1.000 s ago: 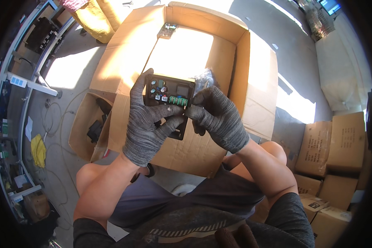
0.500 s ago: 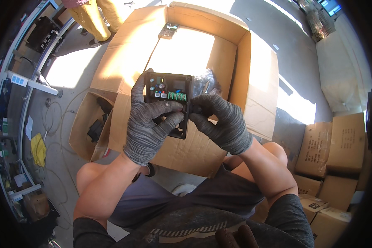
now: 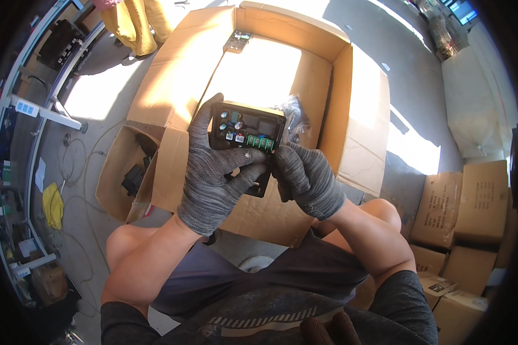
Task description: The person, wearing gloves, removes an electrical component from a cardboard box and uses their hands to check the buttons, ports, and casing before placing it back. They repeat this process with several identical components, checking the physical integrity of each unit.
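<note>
Both my hands wear grey knitted gloves. My left hand [image 3: 216,172] is closed around the left side of a black plastic housing with a circuit board [image 3: 246,127] in it, its thumb and a finger pressing on the lower part. Green screw terminals and several small components show on the board. My right hand [image 3: 305,175] is pinched at the housing's lower right edge; what its fingertips grip, if anything, is hidden. Behind the housing, a clear plastic bag [image 3: 294,118] lies in the large open cardboard box [image 3: 342,86].
Another small circuit unit [image 3: 237,41] lies at the box's far left. A smaller carton [image 3: 114,181] with black parts stands to the left, beside a yellow cloth [image 3: 53,207]. Stacked cartons [image 3: 437,207] are at the right. A person in yellow trousers [image 3: 133,26] stands far left.
The housing has shifted a little right and tilted, its right side lower. My right hand has turned and closed in against its lower right edge.
</note>
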Demonstrator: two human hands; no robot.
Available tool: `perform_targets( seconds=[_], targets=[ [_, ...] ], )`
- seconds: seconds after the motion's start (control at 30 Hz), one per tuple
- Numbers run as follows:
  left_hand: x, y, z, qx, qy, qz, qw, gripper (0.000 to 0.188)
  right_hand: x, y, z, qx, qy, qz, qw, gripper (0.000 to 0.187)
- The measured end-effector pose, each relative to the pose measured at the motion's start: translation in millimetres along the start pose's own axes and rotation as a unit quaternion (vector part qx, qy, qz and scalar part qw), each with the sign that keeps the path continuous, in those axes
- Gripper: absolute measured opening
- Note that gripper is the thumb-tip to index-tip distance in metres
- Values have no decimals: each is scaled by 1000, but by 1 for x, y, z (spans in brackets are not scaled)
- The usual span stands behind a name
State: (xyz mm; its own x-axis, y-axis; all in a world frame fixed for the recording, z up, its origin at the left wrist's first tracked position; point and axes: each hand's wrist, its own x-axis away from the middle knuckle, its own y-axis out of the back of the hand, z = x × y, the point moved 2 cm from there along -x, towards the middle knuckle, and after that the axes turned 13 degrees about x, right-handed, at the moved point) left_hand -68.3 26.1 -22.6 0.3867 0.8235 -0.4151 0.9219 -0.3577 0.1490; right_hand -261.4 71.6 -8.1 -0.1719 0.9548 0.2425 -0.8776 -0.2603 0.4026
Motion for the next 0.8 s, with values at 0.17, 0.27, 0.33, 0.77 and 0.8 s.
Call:
perform_targets(
  seconds=[0.17,0.27,0.33,0.77,0.8],
  targets=[
    [-1,-8,-3,67,62,-31,995,34,-3,-8,-3,184,95,-147,967,32],
    [-1,-5,-4,-18,34,-16,999,30,-5,1,4,168,151,-105,969,32],
    [0,0,4,39,47,-12,998,26,-2,6,13,97,118,24,988,44],
    [-2,-6,-1,68,71,-17,995,25,-1,7,-4,65,198,-16,978,35],
    [-3,-3,-2,13,65,-6,998,25,0,11,-3,142,213,-59,965,32]
  ],
)
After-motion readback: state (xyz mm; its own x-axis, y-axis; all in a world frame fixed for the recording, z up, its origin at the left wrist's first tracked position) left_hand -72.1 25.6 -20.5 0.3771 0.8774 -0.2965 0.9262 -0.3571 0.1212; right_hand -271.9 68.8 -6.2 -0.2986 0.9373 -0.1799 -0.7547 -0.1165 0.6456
